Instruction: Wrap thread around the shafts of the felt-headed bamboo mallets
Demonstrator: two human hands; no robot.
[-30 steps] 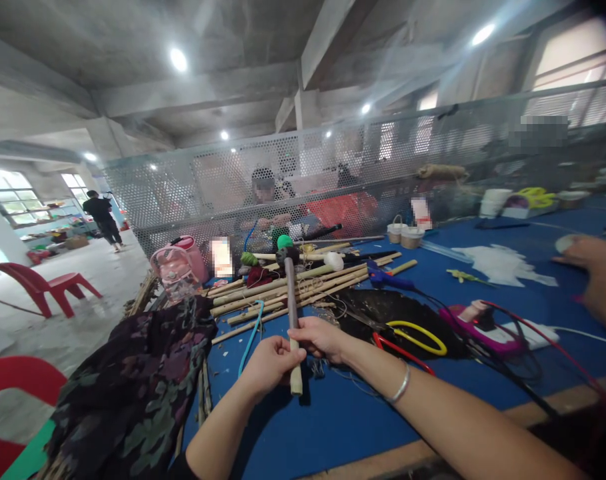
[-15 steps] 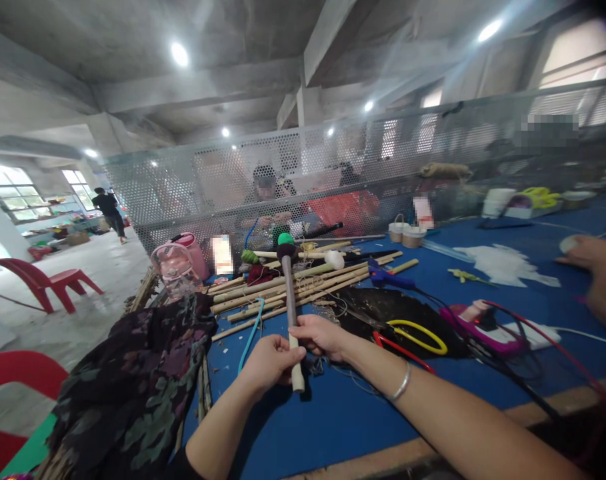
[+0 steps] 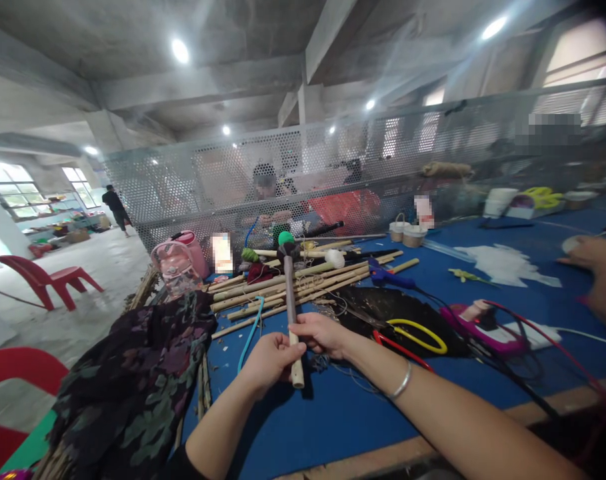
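Both hands are on a wooden stick [image 3: 291,293] whose upper length is wrapped in grey material. At its far end sit a dark ball and a green ball [image 3: 285,238]. My left hand [image 3: 270,361] pinches the bare pale lower part between thumb and fingers. Just above it, my right hand [image 3: 323,333] grips the stick near the lower edge of the grey wrap. Beyond my hands lies a pile of bamboo sticks [image 3: 247,292]. Scissors with a yellow and a red handle [image 3: 419,321] rest right of my right hand, and a light-blue strip [image 3: 251,333] lies left of the stick.
A dark patterned cloth [image 3: 137,380] drapes over the left side. A blue glue gun [image 3: 390,277], cables and a purple-edged holder [image 3: 503,343] are to the right. Another person's hand [image 3: 595,273] reaches in at the right edge. A perforated metal screen [image 3: 213,180] stands behind.
The stick's lower end has risen slightly, with both hands still holding it in nearly the same place. A person walking in the left background has moved rightward.
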